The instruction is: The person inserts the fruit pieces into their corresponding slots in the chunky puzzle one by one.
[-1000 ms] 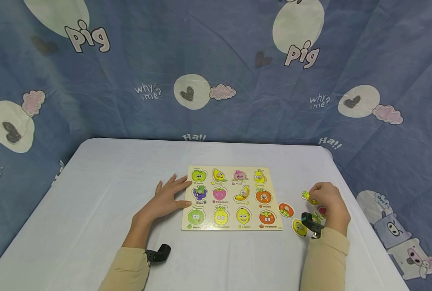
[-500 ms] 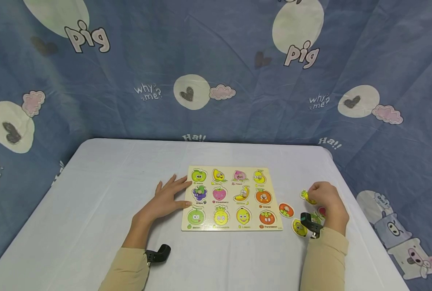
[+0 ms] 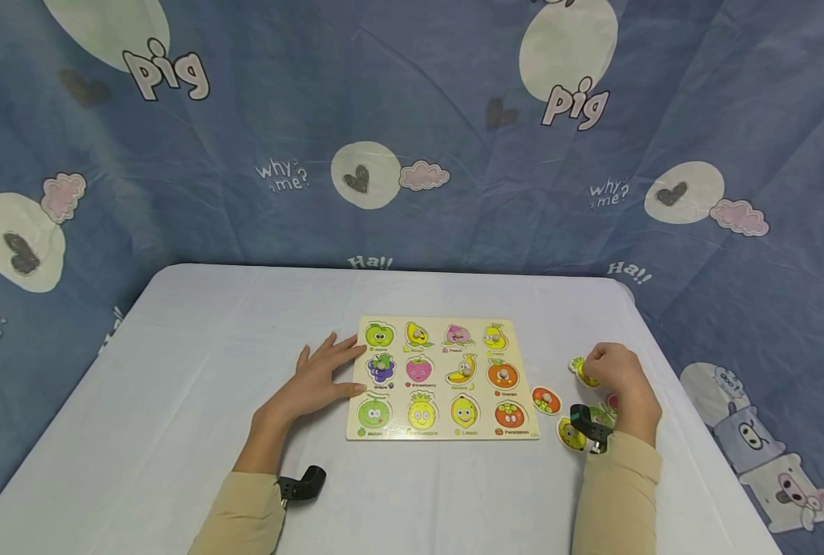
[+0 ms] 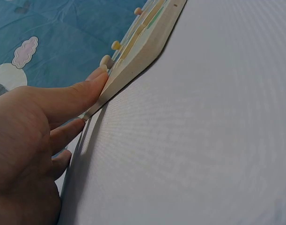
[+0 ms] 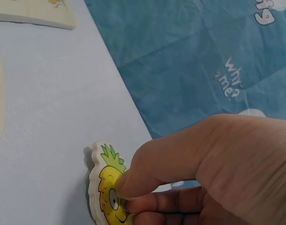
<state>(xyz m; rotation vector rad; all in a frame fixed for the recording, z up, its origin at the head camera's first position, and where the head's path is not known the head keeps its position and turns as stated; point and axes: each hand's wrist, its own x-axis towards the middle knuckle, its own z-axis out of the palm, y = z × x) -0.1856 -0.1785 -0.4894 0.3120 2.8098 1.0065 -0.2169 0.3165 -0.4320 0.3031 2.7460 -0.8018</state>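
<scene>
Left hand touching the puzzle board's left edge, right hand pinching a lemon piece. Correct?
Not a lemon: the right hand pinches a pineapple piece, per the right wrist view. The left hand does touch the left edge of the puzzle board.

Looks like a little curtained-off filming corner tbh: blue cartoon-print fabric [image 3: 446, 92] with "pig" and "why me?" lettering hangs behind and beside a white-covered table [image 3: 259, 308], plus small black wrist-worn cameras [image 3: 305, 483]. Can't tell if it's a home or a studio.
</scene>
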